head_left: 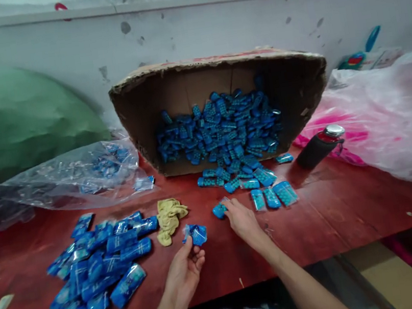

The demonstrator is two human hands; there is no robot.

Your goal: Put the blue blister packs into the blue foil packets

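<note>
My left hand (187, 267) pinches a small blue plastic packet (197, 234) by its edge, above the red table. To its right, my right hand (242, 217) has its fingers on a blue item with teal dots (220, 209), which looks wrapped in clear film. Beyond it, a cardboard box (319, 81) lies on its side, its open mouth toward me. A heap of the same dotted items (221, 126) fills its lower part and spills onto the table. Left of my left hand lies a pile of shiny blue packets (98, 263).
A crumpled yellow cloth (169, 217) lies beside the packet pile. Behind it is a clear plastic bag (59, 181) with blue packets inside. A dark bottle (317, 148) stands right of the box, near a white and pink plastic bag (390, 116). A large green bundle (18, 120) is at left.
</note>
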